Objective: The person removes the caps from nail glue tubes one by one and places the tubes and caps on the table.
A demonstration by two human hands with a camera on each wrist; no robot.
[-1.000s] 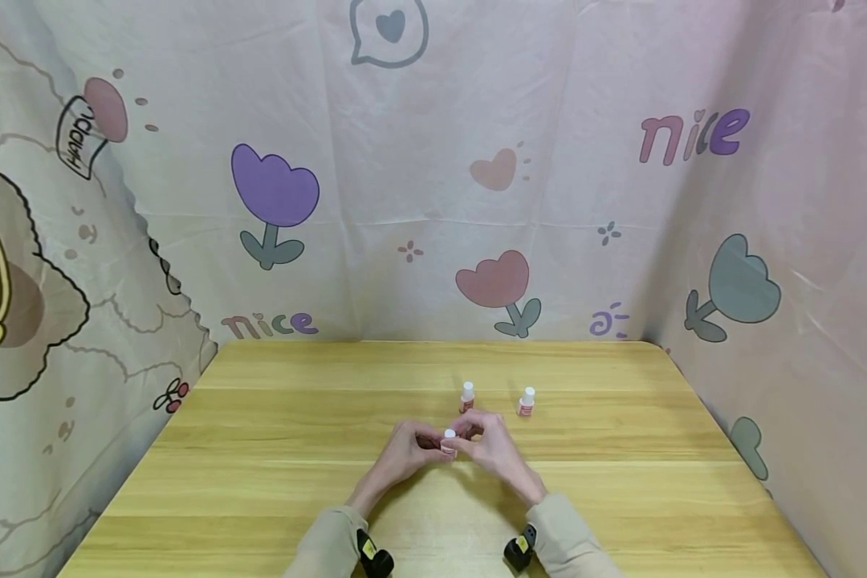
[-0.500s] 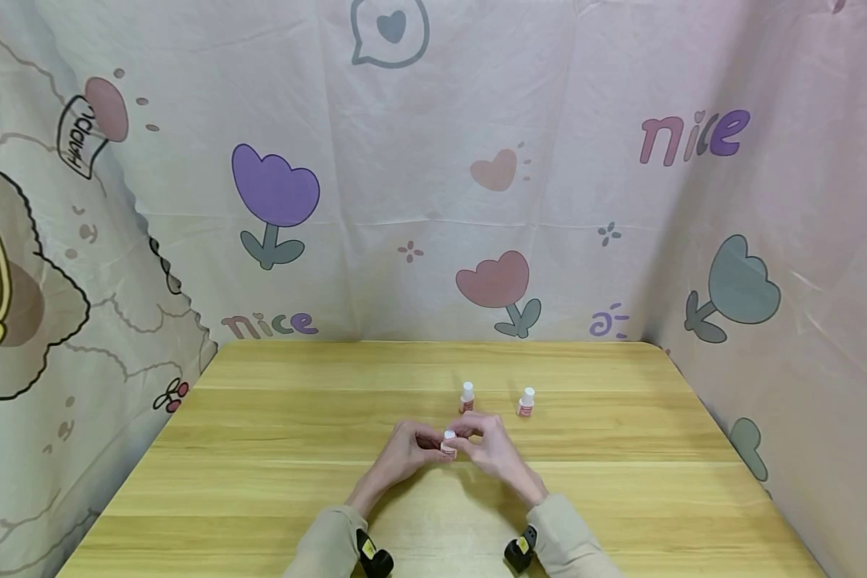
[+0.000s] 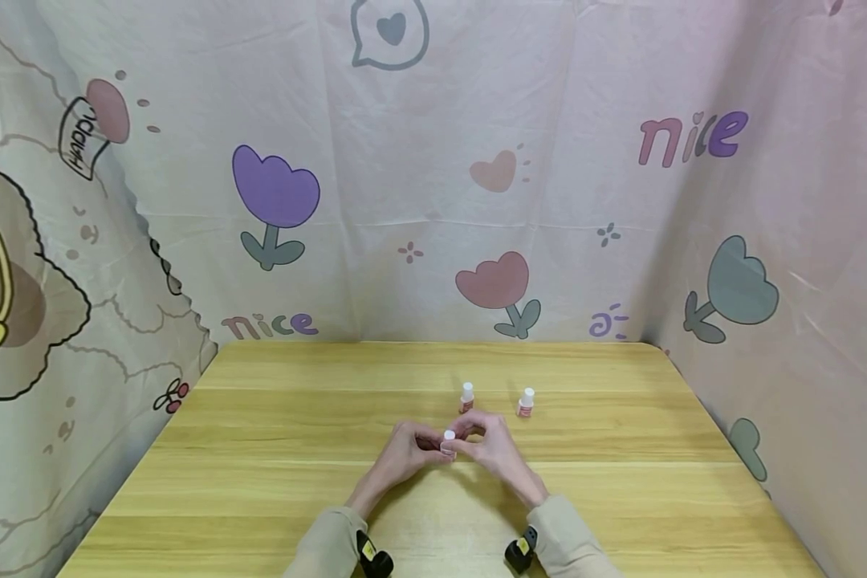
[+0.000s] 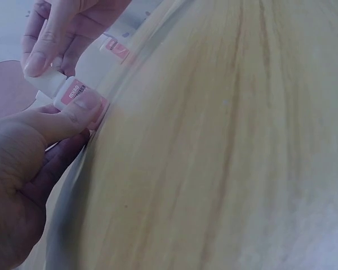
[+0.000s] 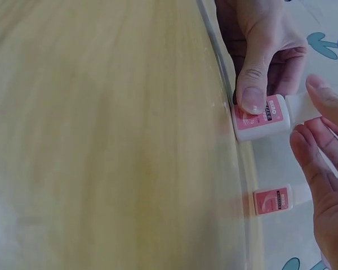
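- In front of the middle bottle (image 3: 466, 399), the left hand (image 3: 410, 448) pinches the held bottle (image 5: 270, 125), the right hand (image 3: 493, 443) its cap (image 5: 300, 108) (a slack left grip could let it spin).
- A forward right-hand jerk could topple the middle bottle.

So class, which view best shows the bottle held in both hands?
Right wrist: the bottle is largest there, its pink label partly readable. Left wrist shows it smaller, partly covered by the left hand; head shows it tiny.

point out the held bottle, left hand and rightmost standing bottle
Held bottle (image 5: 275, 116), right wrist view, on its pink label.
Left hand (image 3: 407, 449), head view, on the back of the hand.
Rightmost standing bottle (image 3: 526, 405), head view, on its body.
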